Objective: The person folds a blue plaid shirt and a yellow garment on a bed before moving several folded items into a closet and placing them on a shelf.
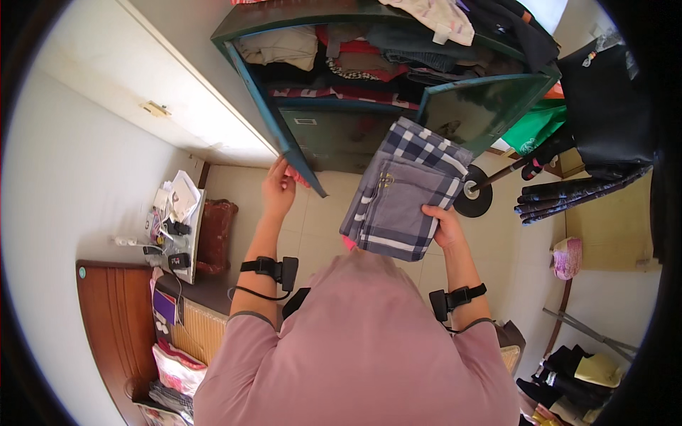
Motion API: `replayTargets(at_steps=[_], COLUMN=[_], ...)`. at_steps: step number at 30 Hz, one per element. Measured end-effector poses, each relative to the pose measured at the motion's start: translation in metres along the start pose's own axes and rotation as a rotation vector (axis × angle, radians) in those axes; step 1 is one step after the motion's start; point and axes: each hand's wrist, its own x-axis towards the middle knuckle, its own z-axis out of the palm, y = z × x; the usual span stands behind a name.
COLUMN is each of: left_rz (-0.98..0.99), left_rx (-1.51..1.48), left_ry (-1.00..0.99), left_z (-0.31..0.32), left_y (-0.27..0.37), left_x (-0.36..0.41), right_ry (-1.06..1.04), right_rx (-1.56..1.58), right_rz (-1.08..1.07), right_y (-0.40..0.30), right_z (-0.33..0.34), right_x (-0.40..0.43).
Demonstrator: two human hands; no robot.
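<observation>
My right hand (447,227) grips the right edge of a folded plaid cloth bundle (405,197), grey, navy and white, with the thumb on top. The bundle is in front of my body, and a bit of pink shows under its lower left corner. With curled fingers, my left hand (278,186) is at the edge of the left door (277,128) of a dark green metal cabinet (346,136). A small pink item (298,177) shows between that hand and the door, partly hidden. Both doors stand ajar; folded clothes (367,58) fill the shelf inside.
A round black stand base (476,197) with a pole is right of the bundle. At left, a small table (196,234) bears papers and chargers, near a brown stool (217,234) and a wooden headboard (114,330). Clothes hang at right beside a black bag (607,106).
</observation>
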Motion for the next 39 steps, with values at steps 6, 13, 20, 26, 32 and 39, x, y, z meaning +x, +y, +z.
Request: replayTargets(at_steps=[6, 13, 20, 26, 32, 39], left_rz=[-0.125, -0.470, -0.760, -1.031, -1.190, -1.282], left_rx=[0.179, -0.245, -0.038, -0.233, -0.472, -0.546], left_ry=[-0.035, 0.382, 0.275, 0.059, 0.112, 0.437], left_z=[-0.052, -0.069, -0.075, -0.076, -0.073, -0.065], left_y=[-0.025, -0.059, -0.088, -0.041, -0.022, -0.056], left_x=[-0.018, -0.050, -0.059, -0.050, -0.049, -0.050], right_ry=[-0.118, -0.113, 0.004, 0.236, 0.314, 0.341], right_rx=[-0.145, -0.277, -0.450, 0.128, 0.353, 0.190], right_rz=[0.078, 0.025, -0.195, -0.158, -0.238, -0.120], right_y=[0.014, 0.013, 0.014, 0.025, 0.052, 0.092], right_z=[0.017, 0.056, 0.107, 0.119, 0.127, 0.149], right_x=[0.005, 0.016, 0.064, 0.082, 0.065, 0.024])
